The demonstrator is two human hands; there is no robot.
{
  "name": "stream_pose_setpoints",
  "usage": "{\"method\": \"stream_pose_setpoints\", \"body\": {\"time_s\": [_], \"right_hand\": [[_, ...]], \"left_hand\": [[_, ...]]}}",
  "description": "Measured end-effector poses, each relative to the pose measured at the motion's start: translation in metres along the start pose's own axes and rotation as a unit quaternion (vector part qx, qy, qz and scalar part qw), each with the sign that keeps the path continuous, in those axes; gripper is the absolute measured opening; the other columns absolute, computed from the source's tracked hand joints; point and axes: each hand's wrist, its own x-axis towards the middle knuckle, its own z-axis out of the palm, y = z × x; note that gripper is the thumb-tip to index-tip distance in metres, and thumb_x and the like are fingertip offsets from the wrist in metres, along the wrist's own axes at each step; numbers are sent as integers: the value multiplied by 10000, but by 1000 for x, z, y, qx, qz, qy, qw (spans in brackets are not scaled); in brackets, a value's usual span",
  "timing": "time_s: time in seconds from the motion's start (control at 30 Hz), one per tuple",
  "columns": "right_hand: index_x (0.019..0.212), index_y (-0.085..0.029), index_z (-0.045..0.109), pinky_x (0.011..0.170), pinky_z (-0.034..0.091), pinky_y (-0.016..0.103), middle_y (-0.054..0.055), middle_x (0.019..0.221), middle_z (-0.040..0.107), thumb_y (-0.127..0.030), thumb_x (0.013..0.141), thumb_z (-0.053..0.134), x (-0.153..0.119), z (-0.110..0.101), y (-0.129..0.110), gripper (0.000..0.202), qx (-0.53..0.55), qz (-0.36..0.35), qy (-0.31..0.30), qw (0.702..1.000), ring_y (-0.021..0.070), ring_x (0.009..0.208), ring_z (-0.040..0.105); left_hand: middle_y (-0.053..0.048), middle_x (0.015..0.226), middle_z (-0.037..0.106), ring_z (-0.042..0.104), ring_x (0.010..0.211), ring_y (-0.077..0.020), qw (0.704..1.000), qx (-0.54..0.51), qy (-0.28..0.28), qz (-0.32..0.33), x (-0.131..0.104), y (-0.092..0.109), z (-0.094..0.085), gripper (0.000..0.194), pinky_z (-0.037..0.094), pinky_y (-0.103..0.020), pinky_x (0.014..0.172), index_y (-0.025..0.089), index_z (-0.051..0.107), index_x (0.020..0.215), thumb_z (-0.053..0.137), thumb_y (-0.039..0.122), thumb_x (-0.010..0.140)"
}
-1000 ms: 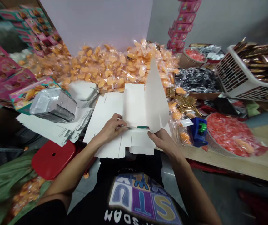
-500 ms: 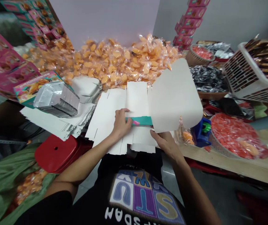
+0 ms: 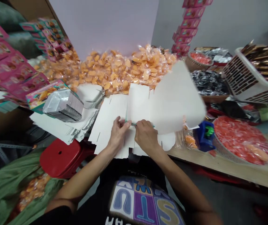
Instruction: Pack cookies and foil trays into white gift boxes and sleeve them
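A flat cardboard box blank [image 3: 176, 97], white on its inner face, lies in front of me on a stack of white cardboard blanks [image 3: 107, 117]. My left hand [image 3: 118, 135] pinches the left end of its near edge between thumb and fingers. Beside it, my right hand [image 3: 146, 137] is closed over the same edge, fingers bent and pressed to the fold. Only a thin teal line of the printed side shows between the hands. The right thumb is hidden under the hand.
Wrapped orange pieces [image 3: 115, 70] are heaped behind the blanks. At left, foil trays [image 3: 65, 106] stand stacked on more cardboard. To the right are a blue tape dispenser [image 3: 204, 136], a basket of red packets [image 3: 239, 140] and a white crate [image 3: 244, 76]. A red stool [image 3: 60, 157] stands at lower left.
My right hand has moved left and up from the blank's near right corner onto its near edge. The teal flap, seen broad before, is now turned up and shows only as a line.
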Motion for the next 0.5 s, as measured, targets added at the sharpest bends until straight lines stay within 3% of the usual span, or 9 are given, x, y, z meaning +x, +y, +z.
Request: {"method": "stream_pose_setpoints", "body": {"time_s": [0.07,0.13,0.23,0.37,0.5], "right_hand": [[1044,-199,745,753,568,372,158,1140,754,-139,1075,510,-3,-6,-1,245,53,-52,55,996,290,1023,686],[1109,-218,766,851,588,389,128,1142,759,-130,1076,490,-9,-15,-3,292,124,-109,78,983,268,1007,687],[1258,-238,779,956,603,409,109,1177,763,-74,1006,518,-10,-28,-5,398,205,-158,85,962,269,1084,698],[1277,-242,793,984,616,440,106,1181,759,-36,939,531,-2,-39,0,474,231,-187,87,951,278,1114,700],[1289,-267,775,1027,634,452,107,1234,749,-14,885,522,2,-40,2,540,229,-198,67,951,279,1198,705]], "left_hand": [[-24,957,685,688,896,-169,998,-58,-25,-3,-18,6,1,573,601,-328,912,197,670,1107,960,580,794],[-10,841,672,643,788,-145,997,-62,-31,36,-31,14,3,536,574,-287,788,191,677,915,964,624,781],[-4,760,679,617,708,-144,993,-21,-48,102,-34,32,4,472,551,-279,682,189,700,833,985,557,749],[23,646,614,554,610,-120,978,38,-114,169,-26,50,-2,415,503,-260,600,193,638,693,982,423,716],[30,571,573,500,533,-105,967,76,-104,222,-23,55,-8,462,462,-255,531,195,594,606,973,428,731]]}}
